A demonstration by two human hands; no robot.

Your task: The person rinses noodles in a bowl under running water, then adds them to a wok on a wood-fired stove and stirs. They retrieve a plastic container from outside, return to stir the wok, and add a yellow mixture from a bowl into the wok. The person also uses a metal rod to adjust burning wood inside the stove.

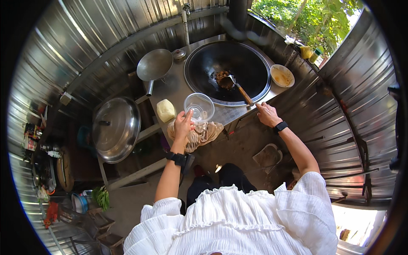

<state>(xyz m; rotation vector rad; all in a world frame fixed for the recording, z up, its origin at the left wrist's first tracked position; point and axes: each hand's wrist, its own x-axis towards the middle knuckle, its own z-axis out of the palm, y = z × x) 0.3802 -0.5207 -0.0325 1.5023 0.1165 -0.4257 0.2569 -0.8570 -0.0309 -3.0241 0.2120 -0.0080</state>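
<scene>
My left hand [183,126] holds a clear plastic bowl [205,103] by its near left rim, over the front of the metal counter. The bowl looks empty. My right hand [268,114] is at the counter's front edge, its fingertips at the end of the wooden handle of a spatula [244,94]; whether they grip it is unclear. The spatula's metal blade rests in a large black wok [251,63] set into the counter, beside a small heap of brown food [222,76]. Below the plastic bowl lies a crumpled, stained cloth [207,134]. Left of it sits a pale, blocky lump [165,110], perhaps a peeled vegetable.
A smaller wok [155,65] and a small lidded container [178,54] stand left of the large wok. At its right is a white bowl [282,76] with brownish residue. A big domed metal lid [116,130] leans at left. A dustpan-like object [267,157] lies on the floor.
</scene>
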